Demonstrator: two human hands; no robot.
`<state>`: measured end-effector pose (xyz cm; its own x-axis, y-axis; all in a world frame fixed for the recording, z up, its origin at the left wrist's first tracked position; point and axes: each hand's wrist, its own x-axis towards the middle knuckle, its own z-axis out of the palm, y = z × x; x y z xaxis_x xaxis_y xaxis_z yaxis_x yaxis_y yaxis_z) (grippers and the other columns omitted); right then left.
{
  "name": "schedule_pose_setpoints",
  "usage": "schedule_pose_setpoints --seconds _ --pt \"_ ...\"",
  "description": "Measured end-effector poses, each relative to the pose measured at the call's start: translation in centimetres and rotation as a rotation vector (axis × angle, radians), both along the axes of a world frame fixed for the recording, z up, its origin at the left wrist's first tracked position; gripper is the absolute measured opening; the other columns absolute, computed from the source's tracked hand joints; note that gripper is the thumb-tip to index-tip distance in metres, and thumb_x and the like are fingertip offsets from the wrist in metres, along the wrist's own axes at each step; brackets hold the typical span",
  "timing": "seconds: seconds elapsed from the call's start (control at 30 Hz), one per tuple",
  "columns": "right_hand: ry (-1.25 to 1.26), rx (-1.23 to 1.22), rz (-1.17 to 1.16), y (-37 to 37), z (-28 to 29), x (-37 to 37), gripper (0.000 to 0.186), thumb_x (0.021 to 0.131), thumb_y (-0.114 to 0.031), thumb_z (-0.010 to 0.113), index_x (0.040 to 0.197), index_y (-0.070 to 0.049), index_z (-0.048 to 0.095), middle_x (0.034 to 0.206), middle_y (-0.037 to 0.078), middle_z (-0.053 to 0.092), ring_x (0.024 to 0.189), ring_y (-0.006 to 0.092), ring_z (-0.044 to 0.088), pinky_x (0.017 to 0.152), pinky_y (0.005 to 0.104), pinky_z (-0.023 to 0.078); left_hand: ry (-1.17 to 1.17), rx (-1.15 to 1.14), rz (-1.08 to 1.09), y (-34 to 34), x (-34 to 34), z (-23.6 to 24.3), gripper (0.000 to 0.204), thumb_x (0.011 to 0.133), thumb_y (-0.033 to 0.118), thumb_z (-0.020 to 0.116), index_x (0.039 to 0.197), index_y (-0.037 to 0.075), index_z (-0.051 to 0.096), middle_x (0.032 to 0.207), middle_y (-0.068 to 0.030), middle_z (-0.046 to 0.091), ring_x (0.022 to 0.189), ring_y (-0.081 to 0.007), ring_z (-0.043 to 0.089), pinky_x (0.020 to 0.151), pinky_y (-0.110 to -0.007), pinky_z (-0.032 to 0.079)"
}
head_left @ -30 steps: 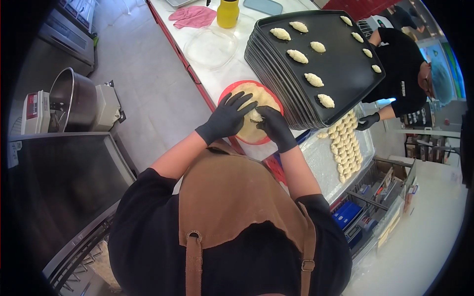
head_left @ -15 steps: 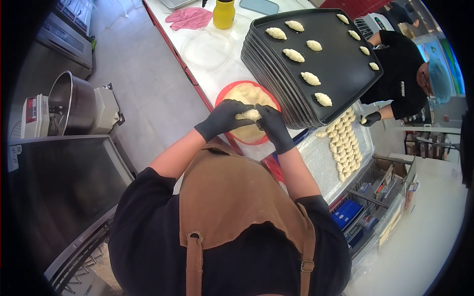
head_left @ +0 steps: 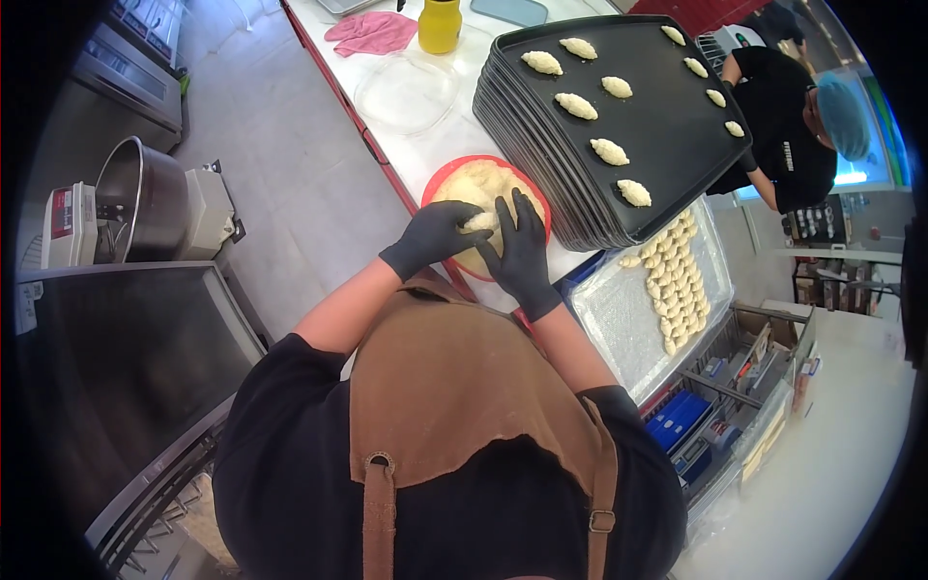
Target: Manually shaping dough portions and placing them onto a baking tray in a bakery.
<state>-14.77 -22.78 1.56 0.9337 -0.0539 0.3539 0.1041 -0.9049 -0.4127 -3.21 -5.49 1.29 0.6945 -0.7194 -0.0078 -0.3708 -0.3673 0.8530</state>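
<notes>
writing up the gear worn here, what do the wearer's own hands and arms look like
The left hand and right hand wear plain black, close-fitting gloves ending around the wrist. The forearms are bare up to loose black sleeves. No markings or jewellery show on them.

bowl (head_left: 435,181) on table (head_left: 411,152) | tray stack (head_left: 541,164) right of bowl | pastries (head_left: 609,152) on top tray (head_left: 677,126) | lid (head_left: 406,94) behind bowl | bottle (head_left: 440,27) behind lid | mixer (head_left: 145,203) left of table
</notes>
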Motion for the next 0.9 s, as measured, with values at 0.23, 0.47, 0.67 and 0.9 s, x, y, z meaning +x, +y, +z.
schedule_pose_setpoints --seconds 0.23,0.47,0.67,0.9 --pt "0.024 0.131 0.052 -1.2 0.3 -0.2 0.068 0.096 -0.040 0.069 0.146 0.003 0.051 0.150 0.029 0.047 0.139 0.0453 0.045 0.116 0.0529 0.036 -0.014 -0.068 -0.016 0.6 -0.1 0.8 0.046 0.086 0.035 0.080 0.121 0.006 0.074 0.106 -0.0160 0.075 0.095 -0.0299 0.073 0.086 -0.038 0.057" --pt "0.297 0.791 -0.120 -2.3 2.0 0.8 0.050 0.097 -0.025 0.072 0.135 0.004 0.059 0.126 0.019 0.067 0.112 0.0313 0.067 0.093 0.0404 0.055 -0.021 -0.190 -0.017 0.3 0.0 0.9 0.042 0.083 0.027 0.085 0.119 0.006 0.074 0.109 -0.0143 0.075 0.098 -0.0289 0.072 0.088 -0.037 0.056" --pt "0.559 1.420 -0.125 -3.4 7.0 1.9 0.035 0.095 -0.012 0.072 0.127 0.000 0.064 0.111 0.009 0.070 0.098 0.0160 0.071 0.076 0.0275 0.057 -0.173 -0.406 -0.044 -1.2 0.3 1.8 0.062 0.078 0.028 0.089 0.132 0.008 0.066 0.132 -0.0160 0.065 0.119 -0.0339 0.064 0.097 -0.041 0.053" --pt "0.296 1.326 -0.116 -12.0 17.4 5.5 0.029 0.097 -0.013 0.070 0.122 0.000 0.065 0.104 0.008 0.070 0.089 0.0155 0.070 0.074 0.0285 0.057 -0.346 -0.161 -0.072 -1.3 0.4 -0.8 0.074 0.080 0.043 0.085 0.140 0.008 0.060 0.145 -0.0148 0.057 0.133 -0.0360 0.054 0.111 -0.049 0.042"
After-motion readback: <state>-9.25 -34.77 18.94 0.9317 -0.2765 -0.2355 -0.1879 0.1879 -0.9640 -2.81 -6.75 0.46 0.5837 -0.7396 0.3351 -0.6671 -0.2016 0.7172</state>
